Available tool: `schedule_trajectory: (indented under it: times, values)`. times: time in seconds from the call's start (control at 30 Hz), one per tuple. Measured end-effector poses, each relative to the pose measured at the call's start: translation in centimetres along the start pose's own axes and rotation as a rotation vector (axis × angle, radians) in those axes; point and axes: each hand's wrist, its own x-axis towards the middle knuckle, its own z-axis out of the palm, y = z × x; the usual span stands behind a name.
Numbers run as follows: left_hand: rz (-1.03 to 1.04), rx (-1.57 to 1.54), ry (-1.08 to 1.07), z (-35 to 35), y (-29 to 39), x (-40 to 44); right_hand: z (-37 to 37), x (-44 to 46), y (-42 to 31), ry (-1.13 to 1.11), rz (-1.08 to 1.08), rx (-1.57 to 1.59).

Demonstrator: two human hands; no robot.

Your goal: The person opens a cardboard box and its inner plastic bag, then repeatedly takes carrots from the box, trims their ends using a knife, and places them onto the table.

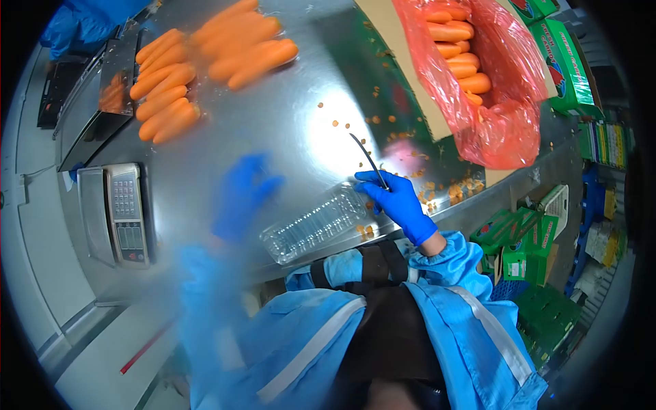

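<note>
Clear plastic tray sits at the near edge of the steel table. Right hand is at the tray's right end, fingers pinching a thin, curved dark tool that points away from the body; can't tell if the hand touches the tray. Left hand is just beyond the tray's left end, motion-blurred, thumb and fingers spread. Orange scraps lie right of the tray; scale well left. Farther out: carrots in two groups, beyond and left of the tray; red plastic bag holding more carrots, beyond and right.
</note>
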Motion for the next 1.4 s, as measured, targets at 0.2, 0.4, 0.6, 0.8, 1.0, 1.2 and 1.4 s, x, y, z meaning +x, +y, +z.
schedule_trajectory:
  times: [0.2,0.4,0.6,0.8,1.0,1.2,1.4]
  values:
    - [0.078,0.115,-0.117,8.3,2.7,-6.8,-1.0,-1.4,0.6,-0.058,-0.017,-0.059]
    - [0.037,0.154,-0.098,7.6,3.2,-7.0,-2.4,-2.8,1.9,-0.043,-0.042,-0.017]
    - [0.153,0.238,0.003,7.9,4.9,-7.3,-4.4,-3.8,2.8,0.002,-0.027,0.002]
    - [0.171,0.363,0.061,7.3,5.6,-7.3,-6.2,-4.1,4.2,0.014,-0.028,0.035]
    - [0.249,0.599,-0.026,7.6,4.9,-7.2,-7.1,-3.8,4.5,0.017,-0.028,0.086]
    - [-0.064,0.276,-0.043,7.0,6.3,-7.1,-7.6,-3.4,4.8,0.023,-0.01,0.117]
    - [0.009,0.243,-0.017,4.2,7.1,-6.0,-7.3,-3.0,4.8,0.025,0.012,0.1]
